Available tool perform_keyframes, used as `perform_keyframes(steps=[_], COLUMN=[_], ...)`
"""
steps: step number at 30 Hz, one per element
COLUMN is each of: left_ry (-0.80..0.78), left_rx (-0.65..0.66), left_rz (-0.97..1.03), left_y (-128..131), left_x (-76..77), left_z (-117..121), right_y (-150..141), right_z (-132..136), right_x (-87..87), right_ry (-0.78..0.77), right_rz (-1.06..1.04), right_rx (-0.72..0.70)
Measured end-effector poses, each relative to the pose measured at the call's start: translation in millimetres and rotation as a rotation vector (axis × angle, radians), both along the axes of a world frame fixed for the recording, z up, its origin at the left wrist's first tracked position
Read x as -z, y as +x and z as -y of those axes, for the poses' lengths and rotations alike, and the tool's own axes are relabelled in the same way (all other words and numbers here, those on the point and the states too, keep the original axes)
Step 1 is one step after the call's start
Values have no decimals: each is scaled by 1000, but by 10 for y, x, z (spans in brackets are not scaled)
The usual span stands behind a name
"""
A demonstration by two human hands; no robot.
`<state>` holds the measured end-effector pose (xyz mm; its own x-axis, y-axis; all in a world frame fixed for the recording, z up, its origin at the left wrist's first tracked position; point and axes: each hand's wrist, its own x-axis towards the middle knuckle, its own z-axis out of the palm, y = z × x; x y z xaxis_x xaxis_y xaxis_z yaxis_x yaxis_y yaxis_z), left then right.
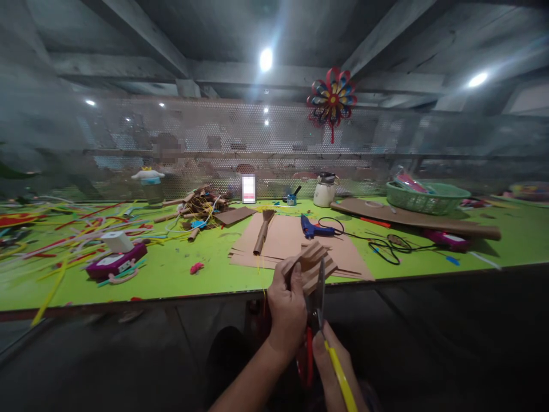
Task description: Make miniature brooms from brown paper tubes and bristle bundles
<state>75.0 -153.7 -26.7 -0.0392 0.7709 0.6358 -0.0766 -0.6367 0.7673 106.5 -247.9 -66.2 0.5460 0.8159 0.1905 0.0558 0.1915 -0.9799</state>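
My left hand [289, 306] pinches a pleated piece of brown paper [311, 264] just in front of the table's near edge. In my right hand [337, 357] is a pair of scissors [318, 306] with red and yellow on the handles. Their blades point upward and lie against the right side of the pleated paper. Beyond my hands is a stack of flat brown paper sheets [291, 232]. On that stack lie a small brown paper roll with a frayed end [263, 232] and a blue glue gun [315, 229].
Paper rolls [203, 206] are heaped at the back left, with coloured strips [47, 246] spread farther left. A purple power strip [116, 260] bears a white plug. A green basket [424, 197], a cream jug [325, 190] and a cardboard sheet [412, 218] stand at the back right. Black cord [388, 249] lies looped.
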Motion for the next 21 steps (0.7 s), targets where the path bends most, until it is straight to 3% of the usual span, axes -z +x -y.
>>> perform_keyframes(steps=[5,21], left_ry=[-12,-46], left_rx=[-9,11], left_rz=[-4,19], left_y=[-7,-19], left_x=[-15,15], left_z=[23,-24], right_y=[4,-42], right_z=[9,-53], right_x=[5,146], right_ry=[-74,-78], right_rz=[-92,-296], right_rx=[-49,-34])
